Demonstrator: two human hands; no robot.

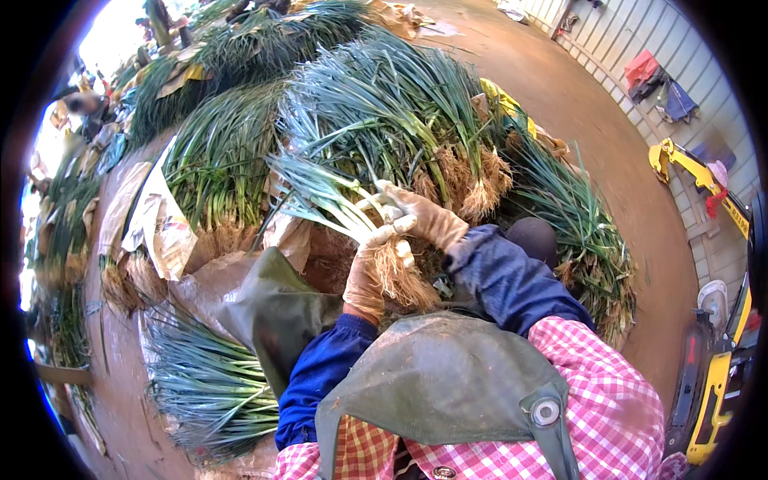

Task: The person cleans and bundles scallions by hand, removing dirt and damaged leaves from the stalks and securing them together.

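Observation:
In front of me is a small bunch of green onions (340, 206), its leaves pointing to the upper left and its tan, stringy roots hanging toward me. My left hand (364, 280), in a soiled tan glove, is wrapped round the bunch just above the roots. Gloved the same way, my right hand (428, 216) comes in from the right with its fingers curled onto the white stalks. Which stalks each hand grips is partly hidden by the fingers. Just beyond my hands lies a large heap of green onions (384, 96), roots toward me.
More green onions (216, 152) lie in a pile at the left, beside a pale sack (164, 220). Trimmed-looking bunches (212, 384) rest at the lower left. Another pile (576, 232) is to my right. A yellow machine (720, 384) stands by the white wall (640, 72).

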